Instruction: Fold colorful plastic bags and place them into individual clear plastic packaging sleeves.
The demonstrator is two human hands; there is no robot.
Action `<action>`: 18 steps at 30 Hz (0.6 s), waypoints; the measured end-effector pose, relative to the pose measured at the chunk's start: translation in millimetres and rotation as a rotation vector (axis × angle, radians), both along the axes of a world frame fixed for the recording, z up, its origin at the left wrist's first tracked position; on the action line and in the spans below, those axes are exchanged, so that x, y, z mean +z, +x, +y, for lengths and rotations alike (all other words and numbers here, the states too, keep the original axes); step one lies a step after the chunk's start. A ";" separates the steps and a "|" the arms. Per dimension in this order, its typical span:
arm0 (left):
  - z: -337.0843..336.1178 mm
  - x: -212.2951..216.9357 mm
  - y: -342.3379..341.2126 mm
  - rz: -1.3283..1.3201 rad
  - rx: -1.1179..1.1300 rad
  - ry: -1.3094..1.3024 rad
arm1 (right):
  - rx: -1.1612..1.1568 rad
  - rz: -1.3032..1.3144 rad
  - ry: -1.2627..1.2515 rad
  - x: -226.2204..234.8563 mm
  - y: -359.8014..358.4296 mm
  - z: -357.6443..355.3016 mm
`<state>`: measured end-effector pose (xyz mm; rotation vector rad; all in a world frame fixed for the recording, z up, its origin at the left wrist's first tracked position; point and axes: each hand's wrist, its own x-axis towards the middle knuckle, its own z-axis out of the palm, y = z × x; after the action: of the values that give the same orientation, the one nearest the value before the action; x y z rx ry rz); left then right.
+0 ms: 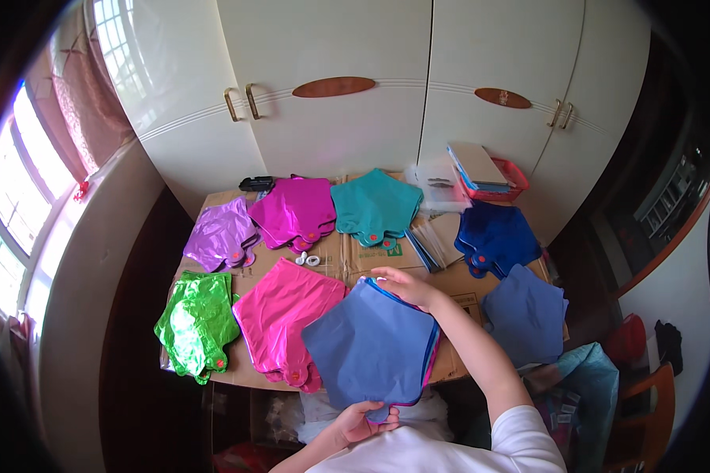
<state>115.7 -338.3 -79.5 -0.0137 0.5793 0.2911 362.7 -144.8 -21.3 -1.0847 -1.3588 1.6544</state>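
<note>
1 blue-topped stack (371, 339) is over the cardboard (454, 359): left hand (359, 423) pinching its bottom tab (379, 414), right hand (404, 286) at its top, grip unclear. Likely squaring layers; next probably calls for evening edges.

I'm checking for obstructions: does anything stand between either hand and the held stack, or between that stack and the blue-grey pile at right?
Nothing visible separates the left hand, at the lower end, or the right hand, at the upper edge, from the stack. Toward the pile, the right forearm crosses in between.
</note>
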 end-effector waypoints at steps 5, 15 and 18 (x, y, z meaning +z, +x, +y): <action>0.7 -0.1 -1.9 -0.064 0.048 -0.023 | 0.126 -0.054 -0.050 18.9 -25.3 19.2; -1.3 -0.2 -1.2 -0.128 -0.018 -0.027 | 0.144 -0.080 -0.050 8.7 -37.8 44.6; -1.4 11.9 0.9 -0.064 -0.020 0.008 | 0.058 -0.069 0.081 -3.0 -36.4 46.0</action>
<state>116.6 -339.7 -67.6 -0.0094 0.5143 0.2725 326.3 -98.8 -24.3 -1.0729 -1.5009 1.6021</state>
